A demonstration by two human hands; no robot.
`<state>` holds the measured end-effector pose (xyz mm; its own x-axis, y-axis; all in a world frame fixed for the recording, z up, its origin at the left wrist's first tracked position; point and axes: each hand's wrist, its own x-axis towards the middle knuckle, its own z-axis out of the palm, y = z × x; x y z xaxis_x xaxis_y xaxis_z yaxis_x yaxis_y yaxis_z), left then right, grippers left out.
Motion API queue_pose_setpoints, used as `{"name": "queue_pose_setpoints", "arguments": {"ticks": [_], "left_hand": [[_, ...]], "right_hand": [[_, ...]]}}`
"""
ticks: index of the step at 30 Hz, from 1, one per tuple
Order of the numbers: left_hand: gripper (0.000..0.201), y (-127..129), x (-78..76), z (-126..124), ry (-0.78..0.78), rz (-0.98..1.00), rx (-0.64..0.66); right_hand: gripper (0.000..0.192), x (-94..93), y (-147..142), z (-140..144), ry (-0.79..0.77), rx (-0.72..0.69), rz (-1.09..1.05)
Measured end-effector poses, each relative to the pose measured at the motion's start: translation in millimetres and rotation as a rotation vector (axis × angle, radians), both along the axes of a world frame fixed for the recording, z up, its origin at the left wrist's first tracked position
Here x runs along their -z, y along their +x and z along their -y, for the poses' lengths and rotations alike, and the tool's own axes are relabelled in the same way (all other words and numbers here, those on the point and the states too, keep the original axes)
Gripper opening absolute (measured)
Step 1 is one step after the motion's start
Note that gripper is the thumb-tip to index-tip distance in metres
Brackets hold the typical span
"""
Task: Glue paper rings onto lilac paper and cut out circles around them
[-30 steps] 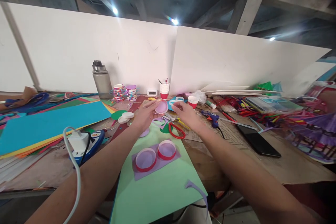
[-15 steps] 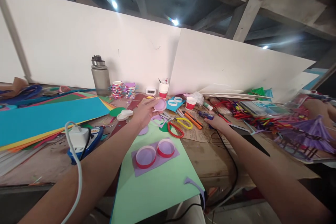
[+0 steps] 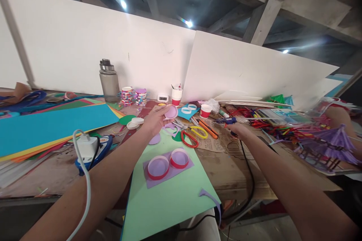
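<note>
Pinched in my left hand (image 3: 154, 120) is a small round lilac disc with a raised rim (image 3: 171, 112), held above the table. My right hand (image 3: 236, 130) is closed around a blue glue gun (image 3: 229, 121), its nozzle pointing left and a black cord (image 3: 250, 188) hanging below. Two red-and-white paper rings (image 3: 157, 167) stand on a lilac paper rectangle (image 3: 166, 180), which lies on a light green sheet (image 3: 169, 211). Between my hands rest scissors with red and yellow handles (image 3: 189, 139) and orange cutters (image 3: 207, 128).
A grey bottle (image 3: 109, 86) and two decorated cups (image 3: 127, 96) stand at the back left. A paper cup (image 3: 205, 111) sits near the glue gun. Coloured sheets (image 3: 56, 124) and a power strip with a white plug (image 3: 87, 145) lie left. A purple paper umbrella (image 3: 330, 143) is right.
My right hand has raised the glue gun from the tabletop and shifted slightly right with it. My left hand keeps hold of the lilac disc, nearly still.
</note>
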<state>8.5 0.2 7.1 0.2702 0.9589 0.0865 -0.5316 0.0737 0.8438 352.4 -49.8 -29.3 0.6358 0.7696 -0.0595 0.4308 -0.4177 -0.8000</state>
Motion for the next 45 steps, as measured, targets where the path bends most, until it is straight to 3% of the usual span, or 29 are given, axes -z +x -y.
{"name": "queue_pose_setpoints", "arguments": {"ticks": [4, 9, 17, 20, 25, 29, 35, 45], "left_hand": [[0.027, 0, 0.4, -1, -0.025, 0.024, -0.021], [0.020, 0, 4.3, -4, -0.077, 0.072, -0.034], [0.010, -1, 9.4, -9, -0.164, 0.126, -0.110], [0.005, -1, 8.8, -9, -0.217, 0.164, -0.116], [0.002, 2, 8.6, -10, -0.280, 0.229, -0.112], [0.003, 3, 7.1, -11, -0.285, 0.239, -0.119], [0.007, 10, 4.7, -5, -0.274, 0.243, -0.123], [0.010, 19, 3.1, 9, -0.248, 0.256, -0.032]], "right_hand": [[0.035, -7.3, -3, 8, 0.055, 0.045, -0.095], [0.027, -23.9, -33, 10, 0.346, -0.049, -0.111], [0.024, -48.7, -119, 11, 0.774, -0.489, -0.277], [0.023, -48.3, -142, 17, 0.746, -0.605, -0.204], [0.022, -27.4, -160, 19, 0.729, -0.639, -0.026], [0.019, -14.7, -164, 20, 0.707, -0.666, 0.092], [0.014, -12.2, -166, 24, 0.695, -0.680, 0.269], [0.019, -10.5, -165, 21, 0.626, -0.634, 0.321]]}}
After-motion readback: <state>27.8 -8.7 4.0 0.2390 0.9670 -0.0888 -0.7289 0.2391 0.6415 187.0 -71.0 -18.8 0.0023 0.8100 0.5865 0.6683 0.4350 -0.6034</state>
